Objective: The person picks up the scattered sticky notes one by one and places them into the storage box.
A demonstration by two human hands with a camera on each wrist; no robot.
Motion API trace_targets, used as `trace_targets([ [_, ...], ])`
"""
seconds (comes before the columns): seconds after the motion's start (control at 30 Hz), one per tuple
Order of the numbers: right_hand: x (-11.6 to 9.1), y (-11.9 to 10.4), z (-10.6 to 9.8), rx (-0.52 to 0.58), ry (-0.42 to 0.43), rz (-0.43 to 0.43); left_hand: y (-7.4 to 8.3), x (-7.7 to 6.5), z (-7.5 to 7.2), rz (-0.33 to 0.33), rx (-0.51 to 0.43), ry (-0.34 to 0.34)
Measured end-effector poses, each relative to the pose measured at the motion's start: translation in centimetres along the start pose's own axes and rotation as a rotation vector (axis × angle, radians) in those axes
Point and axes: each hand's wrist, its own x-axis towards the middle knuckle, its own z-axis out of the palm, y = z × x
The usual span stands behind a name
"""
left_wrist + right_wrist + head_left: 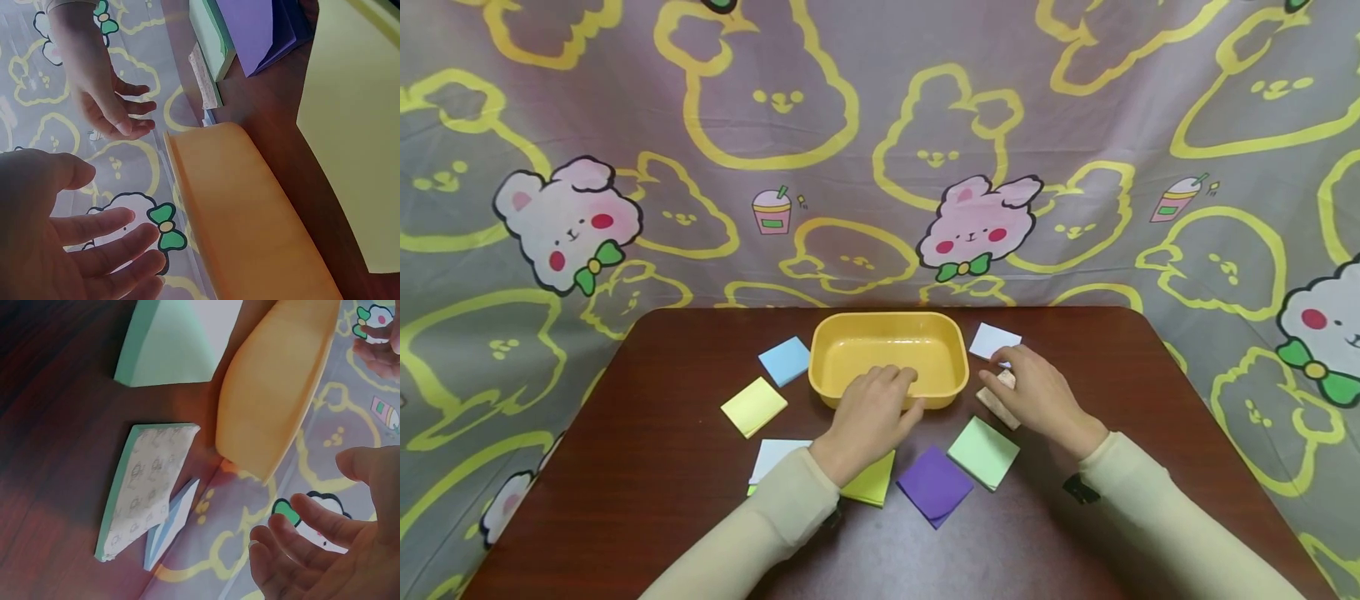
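Note:
My left hand (872, 417) hovers over the front rim of a yellow plastic basin (889, 320), its fingers loosely spread. No object shows in it in the left wrist view, where the basin's side (250, 219) lies beside the fingers. To the basin's right, my right hand (1037, 396) is held above a small pad with a printed pattern (997, 414) and partly covers it. That pad (150, 478) has a green edge and lies apart from the relaxed, bare fingers in the right wrist view. Behind it lies a whitish-blue sticky-note pad (992, 337).
Sticky-note pads surround the basin: light blue (785, 360) and pale yellow (754, 407) at left; white (778, 458), yellow-green (871, 483), purple (935, 486) and light green (983, 452) in front. A patterned curtain (850, 167) hangs behind the dark wooden table (647, 467).

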Motion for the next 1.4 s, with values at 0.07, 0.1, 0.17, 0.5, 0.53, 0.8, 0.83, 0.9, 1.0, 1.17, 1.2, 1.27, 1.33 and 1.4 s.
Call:
trace_targets([
  [0.07, 0.2, 0.4, 0.1, -0.007, 0.007, 0.0, 0.1, 0.1, 0.0, -0.003, 0.001, -0.01],
  [0.1, 0.3, 0.5, 0.2, -0.009, 0.01, 0.0, 0.1, 0.1, 0.1, -0.003, 0.001, -0.013],
  [0.17, 0.5, 0.9, 0.3, -0.009, 0.009, 0.005, 0.2, 0.2, 0.2, -0.002, 0.002, -0.017],
  [0.5, 1.6, 3.0, 1.1, -0.027, -0.037, 0.059, 0.7, 0.9, 0.5, 0.001, -0.001, -0.009],
  [0.53, 1.6, 3.2, 1.2, -0.029, -0.041, 0.062, 0.7, 0.9, 0.5, 0.001, 0.001, -0.008],
  [0.8, 2.4, 4.2, 1.7, -0.046, -0.023, 0.05, 0.7, 1.1, 0.7, 0.008, 0.008, -0.004],
  [0.83, 2.5, 4.3, 1.8, -0.047, -0.019, 0.045, 0.7, 1.2, 0.8, 0.01, 0.008, -0.004],
  [0.9, 2.8, 4.5, 1.8, -0.047, -0.014, 0.043, 0.8, 1.2, 0.8, 0.01, 0.008, -0.005],
  [1.0, 3.1, 4.9, 1.8, -0.047, -0.011, 0.051, 0.8, 1.4, 0.8, 0.011, 0.014, -0.006],
  [1.17, 3.5, 5.4, 1.8, -0.049, -0.012, 0.077, 0.8, 1.5, 0.7, 0.011, 0.024, -0.007],
  [1.2, 3.6, 5.5, 1.8, -0.049, -0.014, 0.081, 0.8, 1.5, 0.7, 0.011, 0.025, -0.008],
  [1.27, 3.7, 5.5, 1.8, -0.047, -0.019, 0.087, 0.8, 1.5, 0.7, 0.012, 0.028, -0.008],
  [1.33, 3.9, 5.6, 1.9, -0.045, -0.026, 0.089, 0.7, 1.6, 0.8, 0.015, 0.029, -0.007],
  [1.4, 4.0, 5.6, 2.0, -0.044, -0.033, 0.091, 0.7, 1.6, 0.9, 0.02, 0.032, -0.004],
])
